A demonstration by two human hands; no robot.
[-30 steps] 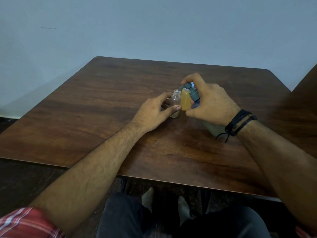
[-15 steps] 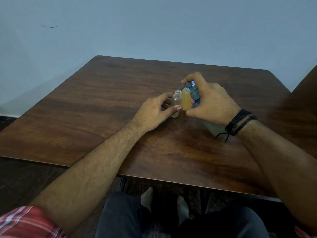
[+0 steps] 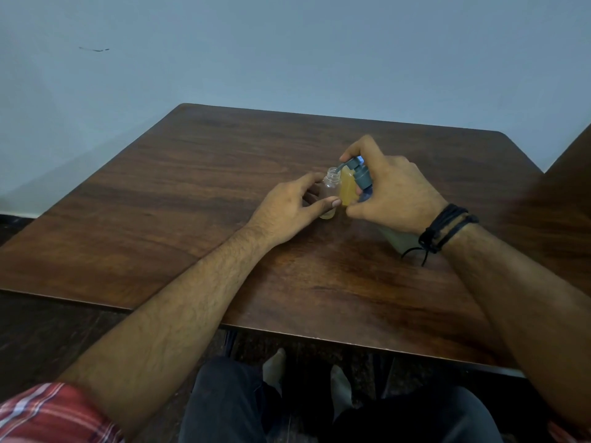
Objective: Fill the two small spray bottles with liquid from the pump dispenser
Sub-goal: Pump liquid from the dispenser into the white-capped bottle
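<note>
Clear spray bottle (image 3: 331, 191) stands uncapped, right of frame centre on the wooden table (image 3: 192, 193), a little liquid at its base. Left hand (image 3: 289, 211) grips it between thumb and fingers. Just right of it, touching, is a yellow spray bottle (image 3: 348, 190). Right hand (image 3: 391, 193) is curled round the pump dispenser (image 3: 361, 175), index finger on the pump head, spout over the clear bottle's mouth. Dispenser body mostly hidden. Bare tabletop lies left and toward the far edge; the near edge runs under both forearms. Against 0.5 s ago: hands and bottles unchanged in position.
</note>
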